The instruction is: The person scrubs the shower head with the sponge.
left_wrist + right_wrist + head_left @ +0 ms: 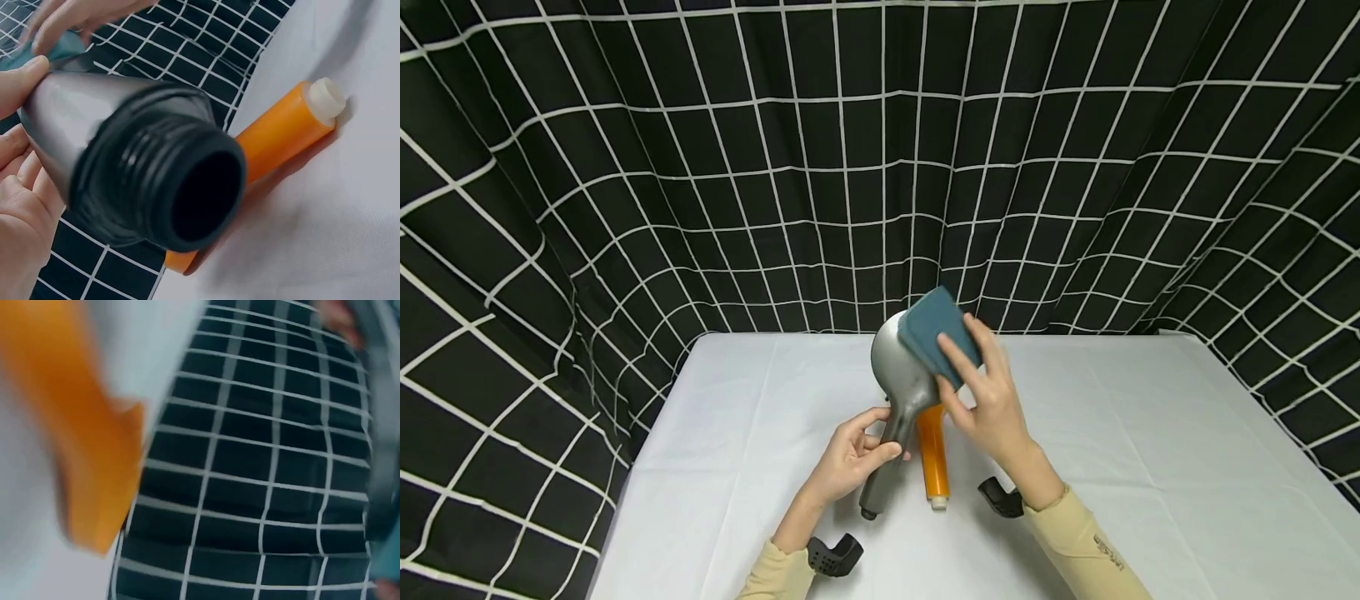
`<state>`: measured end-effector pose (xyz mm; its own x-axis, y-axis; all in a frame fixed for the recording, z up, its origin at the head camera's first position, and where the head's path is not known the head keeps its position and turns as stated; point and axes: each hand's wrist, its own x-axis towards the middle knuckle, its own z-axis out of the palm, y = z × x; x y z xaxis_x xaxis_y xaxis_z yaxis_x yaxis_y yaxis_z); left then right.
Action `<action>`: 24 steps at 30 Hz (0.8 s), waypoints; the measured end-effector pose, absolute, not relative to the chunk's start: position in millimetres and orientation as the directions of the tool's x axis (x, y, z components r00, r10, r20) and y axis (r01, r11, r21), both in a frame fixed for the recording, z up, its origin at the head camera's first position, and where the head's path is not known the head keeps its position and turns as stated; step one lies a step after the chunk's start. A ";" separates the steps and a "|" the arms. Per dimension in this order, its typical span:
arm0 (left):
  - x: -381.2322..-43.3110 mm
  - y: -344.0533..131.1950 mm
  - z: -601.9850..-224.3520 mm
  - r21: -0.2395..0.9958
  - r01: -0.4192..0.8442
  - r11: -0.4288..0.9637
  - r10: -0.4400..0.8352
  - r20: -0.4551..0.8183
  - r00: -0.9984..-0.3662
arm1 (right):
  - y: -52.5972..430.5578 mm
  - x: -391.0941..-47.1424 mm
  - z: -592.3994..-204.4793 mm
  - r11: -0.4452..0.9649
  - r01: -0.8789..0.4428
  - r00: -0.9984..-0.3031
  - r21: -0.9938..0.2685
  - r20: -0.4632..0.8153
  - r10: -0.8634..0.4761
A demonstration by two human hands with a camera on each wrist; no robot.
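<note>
My left hand grips the dark handle of a grey shower head, which is tilted with its rounded back up. In the left wrist view the hollow threaded end of the shower head's handle faces the camera. A blue sponge is pinched in the fingers of my right hand and lies against the back of the head. Beneath them, an orange handle-shaped piece with a whitish end rests on the table; its far end is hidden in the head view and blurred in the right wrist view.
A white cloth covers the table. Black curtains with a white grid stand behind it and at both sides. Black curved wrist mounts sit by both sleeves.
</note>
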<state>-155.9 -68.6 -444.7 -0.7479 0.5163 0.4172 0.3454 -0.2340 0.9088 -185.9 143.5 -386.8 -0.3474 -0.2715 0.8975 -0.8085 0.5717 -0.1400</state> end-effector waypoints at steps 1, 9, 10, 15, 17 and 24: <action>-155.7 -68.4 -444.2 0.909 0.345 -0.232 0.518 0.416 -0.747 | 144.5 -188.0 -385.1 0.579 -0.789 -0.384 -0.205 0.900 -0.205; -155.9 -68.4 -440.9 0.889 0.378 -0.258 0.490 0.458 -0.742 | 126.8 -170.1 -398.6 0.518 -0.853 -0.184 0.059 0.896 -0.405; -156.2 -68.6 -440.9 0.886 0.386 -0.259 0.483 0.465 -0.742 | 125.9 -168.0 -400.6 0.485 -0.866 -0.141 0.122 0.871 -0.471; -157.2 -68.8 -441.6 0.895 0.362 -0.259 0.489 0.445 -0.750 | 135.0 -175.1 -398.7 0.462 -0.879 -0.144 0.115 0.861 -0.488; -156.9 -68.3 -441.8 0.904 0.340 -0.257 0.503 0.426 -0.752 | 141.3 -181.8 -394.7 0.526 -0.849 -0.262 -0.043 0.900 -0.349; -155.6 -69.2 -443.6 0.919 0.327 -0.220 0.515 0.394 -0.761 | 139.3 -183.4 -392.5 0.624 -0.740 -0.423 -0.253 0.896 -0.138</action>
<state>-155.6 -69.2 -443.6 -0.7613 0.5153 0.3936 0.3267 -0.2195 0.9193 -183.4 139.3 -392.5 -0.4228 -0.1379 0.8957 -0.7397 0.6235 -0.2532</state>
